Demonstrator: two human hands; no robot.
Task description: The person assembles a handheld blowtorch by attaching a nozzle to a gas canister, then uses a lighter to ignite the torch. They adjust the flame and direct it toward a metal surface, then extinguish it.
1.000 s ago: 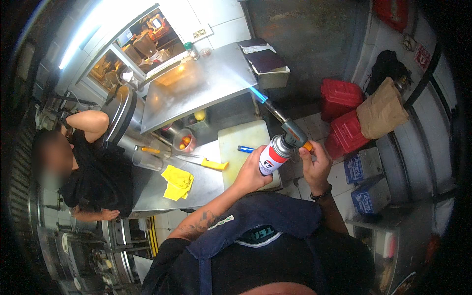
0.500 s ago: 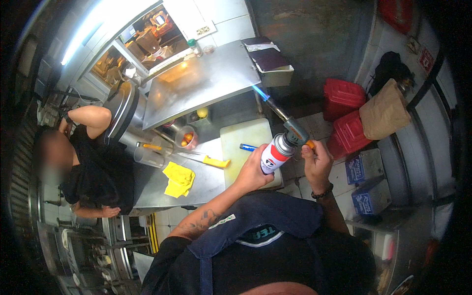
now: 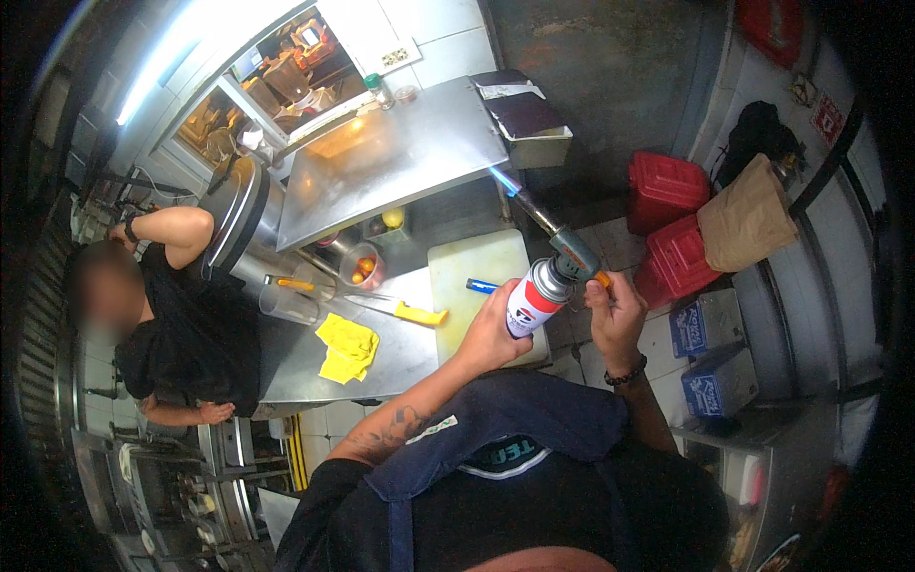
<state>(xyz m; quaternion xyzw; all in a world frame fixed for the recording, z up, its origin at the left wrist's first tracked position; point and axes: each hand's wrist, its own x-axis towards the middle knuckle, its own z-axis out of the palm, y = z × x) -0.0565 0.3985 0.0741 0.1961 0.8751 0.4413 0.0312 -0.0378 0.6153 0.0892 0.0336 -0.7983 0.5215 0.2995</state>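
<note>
A butane torch [image 3: 540, 296] with a white and red can is lit, and its blue flame [image 3: 502, 178] points up and away toward the steel shelf. My left hand [image 3: 492, 334] is wrapped round the can. At the back of the torch head, my right hand [image 3: 619, 319] pinches the orange knob [image 3: 600, 278]. Below the torch lies a pale cutting board [image 3: 467, 262] with a blue pen-like object [image 3: 481, 286] on it. A knife with a yellow handle [image 3: 420, 314] rests to the left, its handle end over the board's edge.
On the steel counter [image 3: 295, 374] lie a yellow cloth [image 3: 347, 348], clear containers [image 3: 289, 301] and a tub of tomatoes [image 3: 363, 267]. A raised steel shelf [image 3: 410, 133] stands behind. Red bins [image 3: 675, 257] and blue crates [image 3: 708, 324] are at right. Another person [image 3: 181, 324] stands at left.
Almost nothing differs. The torch stays lit in my hands, and the view has shifted very slightly.
</note>
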